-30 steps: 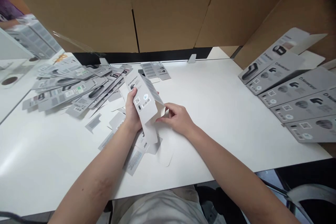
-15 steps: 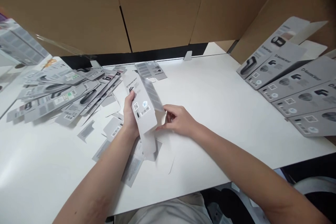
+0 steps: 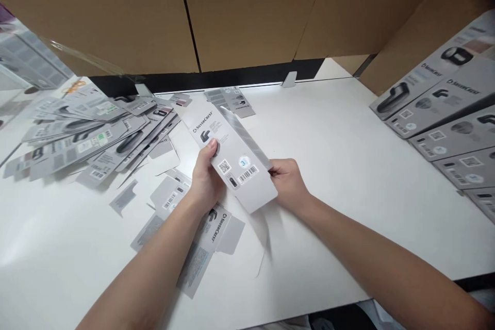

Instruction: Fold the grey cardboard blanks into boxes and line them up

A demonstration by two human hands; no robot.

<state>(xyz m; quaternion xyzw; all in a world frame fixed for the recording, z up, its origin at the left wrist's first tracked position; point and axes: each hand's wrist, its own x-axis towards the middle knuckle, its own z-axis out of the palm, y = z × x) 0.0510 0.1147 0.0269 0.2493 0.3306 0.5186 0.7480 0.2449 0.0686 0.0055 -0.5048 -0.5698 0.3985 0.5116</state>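
Note:
A grey printed carton (image 3: 232, 157), partly folded into a long box, is held above the white table (image 3: 340, 165). My left hand (image 3: 207, 180) grips its left side with the thumb on the printed face. At the carton's right edge, my right hand (image 3: 288, 181) pinches it, fingers tucked behind. The face shows a barcode, a QR code and a brand name. Under my left forearm another flat carton blank (image 3: 204, 247) lies on the table.
A messy pile of flat carton blanks (image 3: 88, 134) covers the table's left side. Folded grey boxes (image 3: 441, 108) lean in a row at the right. Brown cardboard walls (image 3: 247, 10) stand behind the table. One blank (image 3: 230, 100) lies near the back edge.
The carton has tilted from near upright toward lying across, and shifted right. My right hand moved from below it onto its right edge. The camera view shifted slightly.

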